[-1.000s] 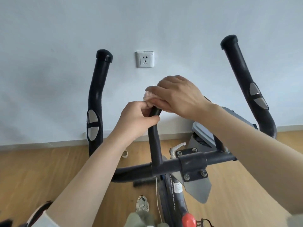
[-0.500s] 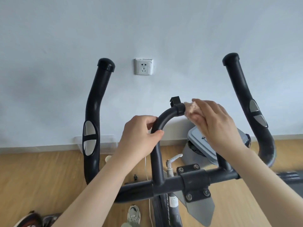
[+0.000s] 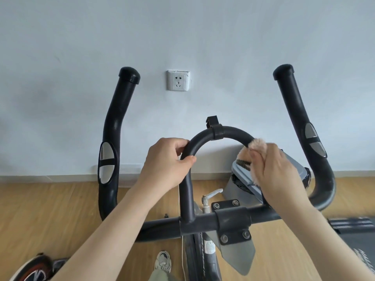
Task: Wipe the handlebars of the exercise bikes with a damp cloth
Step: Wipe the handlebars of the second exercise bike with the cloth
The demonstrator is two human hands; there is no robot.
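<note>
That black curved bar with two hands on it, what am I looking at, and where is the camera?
The camera sits on a person's head, looking forward and down at their own arms. The black bars are an exercise bike's handlebars, facing a pale wall with a socket. The left hand grips the middle loop to steady it. The right hand presses a fluffy pinkish cloth against the loop's right side, wiping it. Below are a wooden floor and the person's shoe.
</note>
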